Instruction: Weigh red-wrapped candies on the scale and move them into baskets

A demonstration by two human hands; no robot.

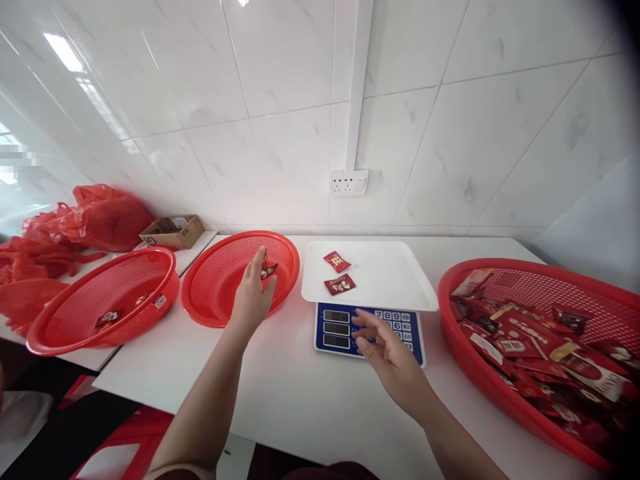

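Observation:
My left hand reaches over the red plastic basket in the middle, thumb and fingers apart. Just beyond its fingers a small dark red packet shows, partly hidden by the hand. Over the blue keypad of the weighing scale hovers my right hand, its fingers loosely spread and nothing in them. Two packets rest on the scale's white tray: a bright red packet and a darker packet.
At the right stands a large red basket full of red packets. Another red basket on the left holds a few packets. Behind it are a cardboard box and red plastic bags. A socket is on the tiled wall.

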